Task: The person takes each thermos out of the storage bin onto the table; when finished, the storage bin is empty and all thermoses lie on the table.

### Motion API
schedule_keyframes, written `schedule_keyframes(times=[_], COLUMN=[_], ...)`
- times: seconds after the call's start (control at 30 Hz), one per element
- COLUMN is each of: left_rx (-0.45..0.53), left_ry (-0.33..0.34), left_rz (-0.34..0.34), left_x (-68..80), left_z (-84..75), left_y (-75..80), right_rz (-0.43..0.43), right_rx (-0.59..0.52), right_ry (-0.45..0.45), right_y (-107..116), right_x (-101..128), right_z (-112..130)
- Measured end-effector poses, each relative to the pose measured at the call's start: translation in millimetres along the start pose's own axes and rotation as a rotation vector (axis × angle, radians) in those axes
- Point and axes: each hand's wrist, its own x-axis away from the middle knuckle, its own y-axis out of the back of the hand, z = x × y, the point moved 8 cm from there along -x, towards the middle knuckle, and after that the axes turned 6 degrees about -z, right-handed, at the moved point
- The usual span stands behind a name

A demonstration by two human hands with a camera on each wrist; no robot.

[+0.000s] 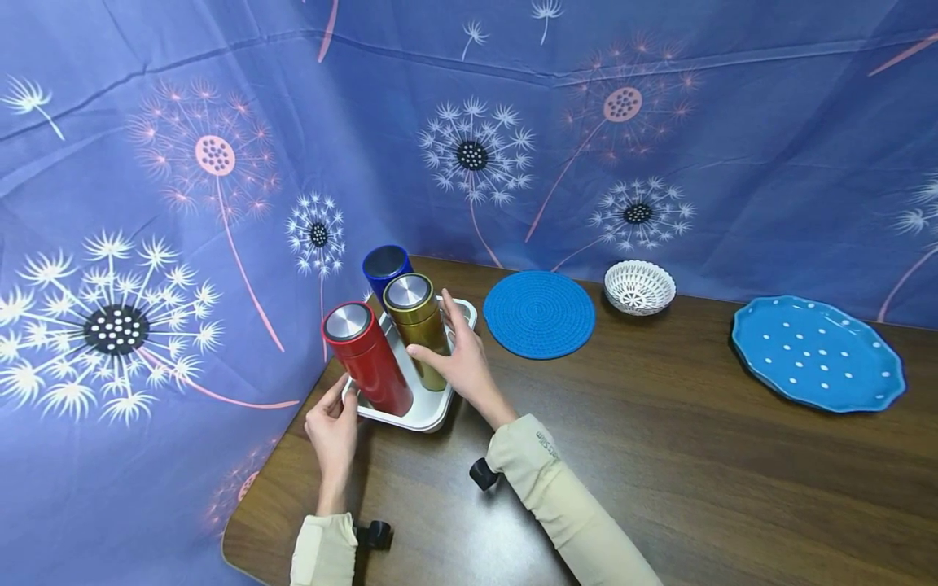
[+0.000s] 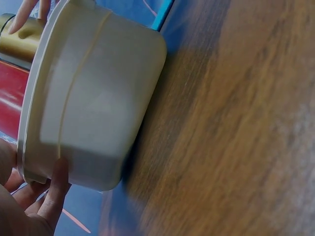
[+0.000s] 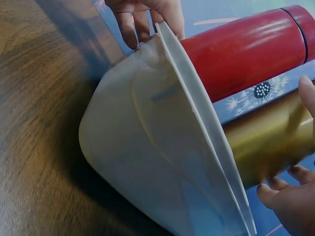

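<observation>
Gold metal flask (image 1: 420, 325) sits wrapped in my right hand (image 1: 463, 364); left hand (image 1: 333, 430) pinches white tray (image 1: 432, 409); I'd lift straight, clearing 2 neighbours.

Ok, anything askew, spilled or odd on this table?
Nothing stands out. The red flask, gold flask and blue flask stand upright in the white tray; no spills show.
</observation>
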Motion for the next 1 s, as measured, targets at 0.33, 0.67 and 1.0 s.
schedule_keyframes(times=[0.33,0.67,1.0], left_rx=[0.0,-0.04,-0.038], left_ry=[-0.023,-0.017,-0.017], left_rz=[-0.025,-0.038,-0.042], left_x=[0.8,1.2,1.6], left_z=[0.5,0.4,-0.8], left_y=[0.2,0.9,0.8], right_rz=[-0.027,-0.098,-0.158], right_rx=[0.041,0.06,-0.031], right_ry=[0.014,0.043,0.036], right_y=[-5.8,-3.4,2.5], right_x=[-2.5,-1.9,-5.6], right_z=[-0.7,2.4,5.1])
